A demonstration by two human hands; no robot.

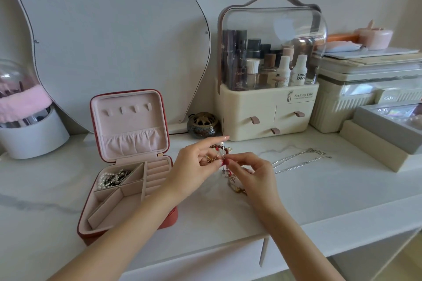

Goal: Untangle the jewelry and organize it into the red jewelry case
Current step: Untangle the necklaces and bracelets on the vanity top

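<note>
Item: red jewelry case [127, 191], standing open on the white marbled surface [296, 191], lid upright, pink lining showing.
- Rear-left compartment: holding a pearl strand and a dark metal piece [113, 179], lying together. Judged as sorted and stowed.
- Remaining triangular compartments, ring rolls at the right, lid hooks and lid pouch: showing nothing in them.

Item: tangled cluster [220, 155], being worked above the surface just right of the case.
- Contents visible: a red-brown beaded bracelet, a gold-toned piece, a thin chain hanging down with small red beads; exact count of pieces cannot be told.
- Left hand [196, 162]: pinching the gold part of the cluster, index finger stretched out along the beads.
- Right hand [249, 171]: fingers curled, pinching the hanging strand at the knot.
- A further gold chain [237, 188] is lying on the surface under the right hand.

Item: silver chains [299, 159], lying loose on the surface to the right, well apart from the case. Looking separated already, but not yet stowed.

Progress, as judged: early to middle. One compartment is filling; the cluster is being separated; the silver and gold chains are waiting for placement.
</note>
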